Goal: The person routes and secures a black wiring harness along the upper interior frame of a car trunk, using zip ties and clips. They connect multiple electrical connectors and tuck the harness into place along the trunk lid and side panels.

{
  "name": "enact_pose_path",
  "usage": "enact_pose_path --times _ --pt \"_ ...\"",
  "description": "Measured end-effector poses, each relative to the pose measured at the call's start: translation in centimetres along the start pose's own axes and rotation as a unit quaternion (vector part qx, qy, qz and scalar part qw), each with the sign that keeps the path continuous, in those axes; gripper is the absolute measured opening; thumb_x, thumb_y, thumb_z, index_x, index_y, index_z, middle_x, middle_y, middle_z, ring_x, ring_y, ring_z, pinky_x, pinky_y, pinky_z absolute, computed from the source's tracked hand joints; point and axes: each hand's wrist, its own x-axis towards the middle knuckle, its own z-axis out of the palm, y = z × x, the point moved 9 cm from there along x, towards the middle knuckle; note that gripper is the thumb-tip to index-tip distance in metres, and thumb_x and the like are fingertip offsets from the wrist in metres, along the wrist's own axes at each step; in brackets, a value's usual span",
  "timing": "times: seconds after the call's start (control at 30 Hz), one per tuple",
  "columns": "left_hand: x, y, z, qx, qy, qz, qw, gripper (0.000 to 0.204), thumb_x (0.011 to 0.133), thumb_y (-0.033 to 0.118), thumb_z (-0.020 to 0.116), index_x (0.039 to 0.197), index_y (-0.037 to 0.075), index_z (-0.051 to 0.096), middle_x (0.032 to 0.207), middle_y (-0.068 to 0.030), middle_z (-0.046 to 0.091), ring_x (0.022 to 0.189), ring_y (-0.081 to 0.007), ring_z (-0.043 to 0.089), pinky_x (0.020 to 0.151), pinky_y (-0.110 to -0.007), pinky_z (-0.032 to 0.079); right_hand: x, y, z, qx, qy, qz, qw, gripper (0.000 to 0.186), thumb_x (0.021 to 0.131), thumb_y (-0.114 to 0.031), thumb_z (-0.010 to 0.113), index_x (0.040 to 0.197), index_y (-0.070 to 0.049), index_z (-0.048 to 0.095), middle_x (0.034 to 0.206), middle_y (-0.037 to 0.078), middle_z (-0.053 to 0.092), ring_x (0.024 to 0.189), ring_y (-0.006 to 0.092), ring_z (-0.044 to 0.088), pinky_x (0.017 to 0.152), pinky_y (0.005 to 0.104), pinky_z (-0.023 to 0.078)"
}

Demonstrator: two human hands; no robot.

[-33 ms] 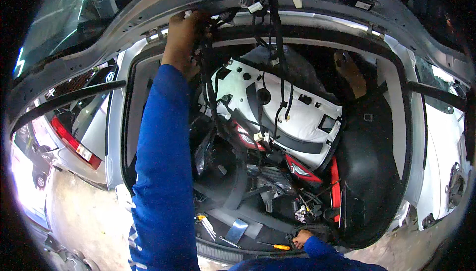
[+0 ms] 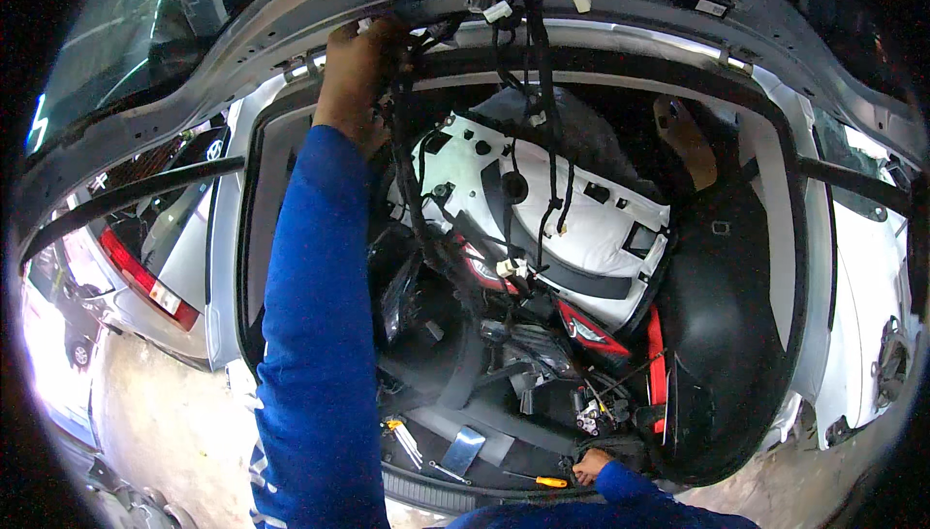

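Note:
My left hand point(image 2: 360, 69) is raised to the lower edge of the lifted tailgate point(image 2: 291, 30). Its fingers are curled around a black wiring harness point(image 2: 405, 166), whose strands hang from beside the hand into the boot; the fingertips are in shadow. Low down at the boot sill, my right hand point(image 2: 589, 467) is closed by a small dark thing I cannot make out. Just left of it lies a screwdriver point(image 2: 550, 482) with a yellow-orange handle. More black wires point(image 2: 547, 132) with white connectors point(image 2: 497, 12) dangle from the tailgate at centre.
A white-backed trim panel point(image 2: 572, 229) lies in the boot, with red-and-clear tail lights point(image 2: 589, 330) against it. Near the sill are several wrenches point(image 2: 405, 444), a flat bluish rectangular item point(image 2: 463, 451) and a small metal mechanism point(image 2: 587, 413). A silver car point(image 2: 155, 267) stands at left.

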Motion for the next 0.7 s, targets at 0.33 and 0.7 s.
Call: enact_pose_path --times 0.33,0.7 --pt "3.2 -0.9 -0.7 0.018 -0.051 0.103 0.993 0.026 0.096 0.023 0.062 0.103 -0.002 0.069 0.086 -0.0134 0.072 0.061 -0.0174 0.062 0.053 -0.029 0.047 1.7 0.1 -0.2 0.022 -0.073 -0.003 0.997 0.030 0.084 -0.035 0.071 0.090 -0.006 0.077 0.090 0.009 0.078 0.074 0.0224 0.077 0.060 0.0339 0.057" --pt "2.0 -0.1 -0.3 0.028 -0.017 0.022 0.999 0.028 0.100 0.025 0.054 0.110 0.004 0.070 0.095 -0.0103 0.074 0.072 -0.0138 0.062 0.057 -0.023 0.044 -1.1 -1.5 -1.3 0.036 -0.060 -0.020 0.997 0.030 0.086 -0.033 0.071 0.093 -0.005 0.078 0.086 0.008 0.079 0.074 0.0218 0.077 0.060 0.0324 0.057"
